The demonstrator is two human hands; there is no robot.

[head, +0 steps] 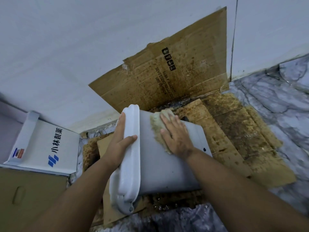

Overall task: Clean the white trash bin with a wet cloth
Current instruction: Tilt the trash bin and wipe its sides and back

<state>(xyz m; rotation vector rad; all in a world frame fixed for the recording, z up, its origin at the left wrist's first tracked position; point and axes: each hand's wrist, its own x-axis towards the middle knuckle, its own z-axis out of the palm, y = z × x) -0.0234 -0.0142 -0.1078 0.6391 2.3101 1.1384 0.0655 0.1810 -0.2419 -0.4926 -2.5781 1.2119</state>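
Observation:
The white trash bin (160,166) is tipped over on its side above stained cardboard, its lid end pointing left. My left hand (121,139) grips the lid rim, thumb over the top and fingers behind it. A yellowish wet cloth (156,126) lies flat on the bin's upturned side near the far edge. My right hand (175,134) presses down on the cloth with its fingers spread, covering most of it.
Stained brown cardboard (234,136) covers the floor under the bin, and another sheet (167,77) leans against the white wall. A white printed box (45,144) sits at the left on a brown carton (30,195). Marbled floor (275,106) lies to the right.

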